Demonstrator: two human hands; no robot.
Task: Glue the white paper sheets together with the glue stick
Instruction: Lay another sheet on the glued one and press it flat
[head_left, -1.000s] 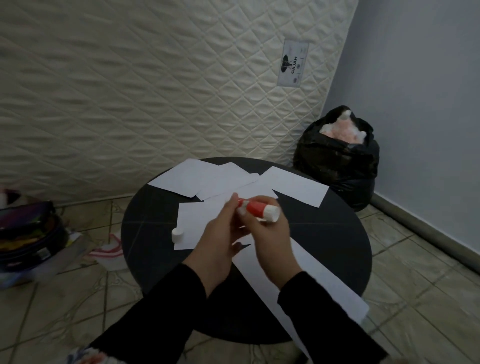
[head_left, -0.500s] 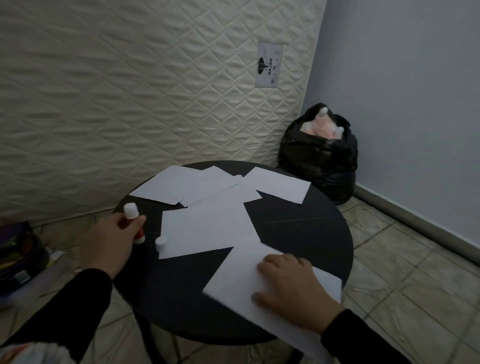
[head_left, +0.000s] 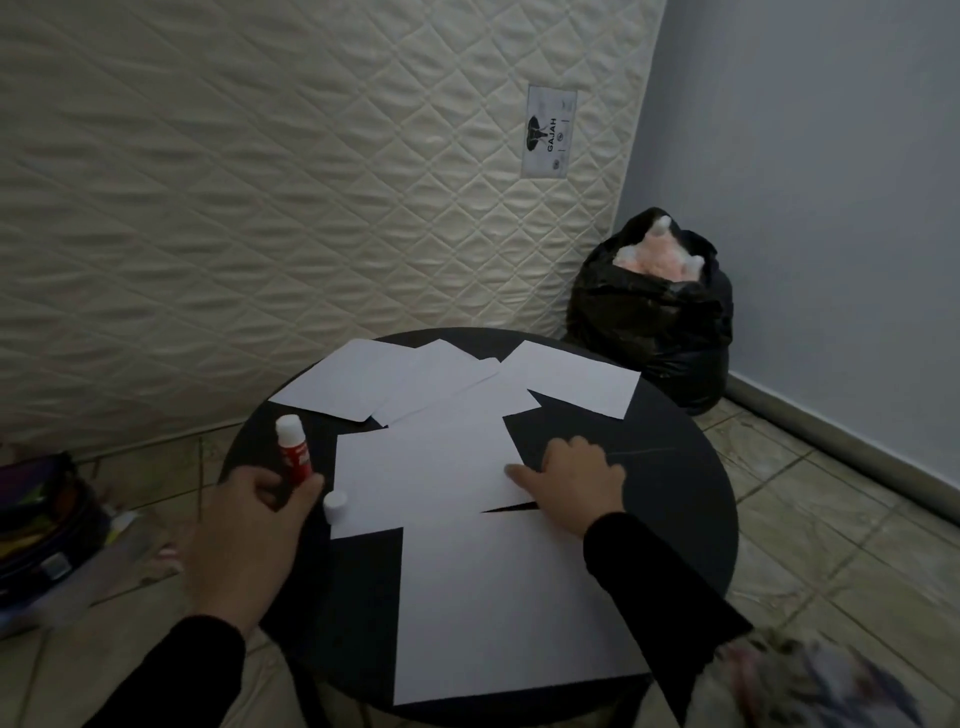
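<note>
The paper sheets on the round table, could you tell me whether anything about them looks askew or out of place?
Yes. The paper sheets lie scattered at differing angles, overlapping, not squared up. The nearest sheet hangs past the table edge. The glue stick's cap sits loose beside the left hand, which holds the glue stick.

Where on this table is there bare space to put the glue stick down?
Bare black table lies right of the right hand, below the far-right sheet. A smaller patch sits left of the near sheet. Centre and back are covered with paper.
</note>
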